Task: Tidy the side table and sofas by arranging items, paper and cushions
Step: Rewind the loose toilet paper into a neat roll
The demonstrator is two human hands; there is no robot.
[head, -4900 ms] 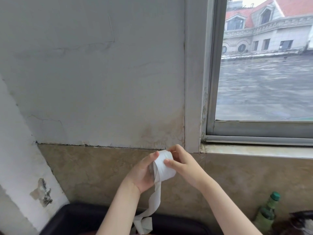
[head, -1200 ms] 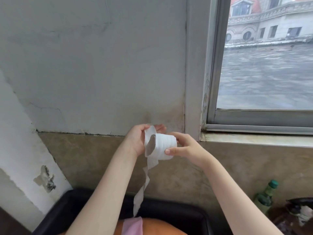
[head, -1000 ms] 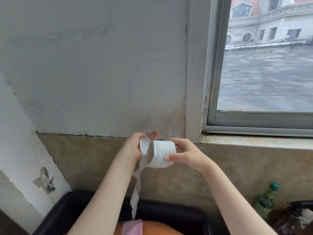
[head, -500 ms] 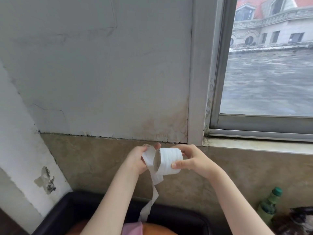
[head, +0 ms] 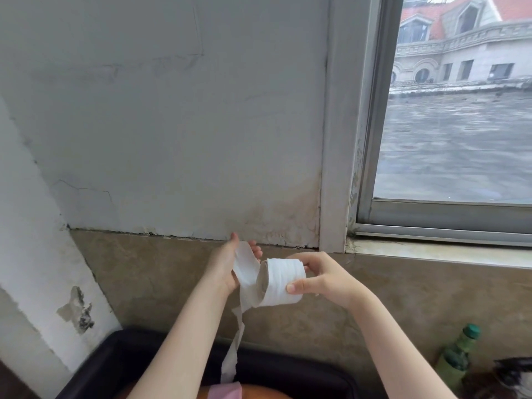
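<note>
Soft, even daylight enters from the window (head: 454, 116) at far right; shadows are faint. Straight edges bow from wide-angle distortion, and near corners blur slightly.

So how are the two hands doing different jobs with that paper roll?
The right hand grips the paper roll itself, thumb in front and fingers curled behind; the left hand holds only the loose strip coming off it. The right hand's fingers are curled, while the left hand's are straighter, with the strip draped over its palm and trailing down. Both are raised in front of the wall, close together, and both touch the same paper.
</note>
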